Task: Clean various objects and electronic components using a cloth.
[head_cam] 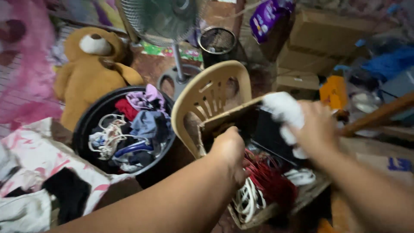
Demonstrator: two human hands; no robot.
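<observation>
My left hand (pixel 230 149) is curled shut around the near edge of a flat brown board (pixel 228 117), which stands tilted on its edge over a woven tray (pixel 258 214). My right hand (pixel 317 129) is closed on a white cloth (pixel 285 113), which it presses against the far end of that board; the cloth bulges out above and to the left of my fingers. Just behind the board and under my right hand sits a dark box-like thing (pixel 271 133), too blurred for me to tell what it is. Directly below my left hand the tray holds a bundle of red wire hangers (pixel 269 179) and, nearer to me, a coil of white cord (pixel 248 198).

Beyond my left hand stands a beige plastic chair (pixel 207 92), its slatted back just behind the board. Left of that hand is a round black tub (pixel 92 118) full of mixed clothes (pixel 142 114). Further off on that side a large brown teddy bear (pixel 92 64) leans beside the tub, and a standing fan (pixel 166 19) rises past the chair. Well beyond my right hand I see stacked cardboard boxes (pixel 319 39).
</observation>
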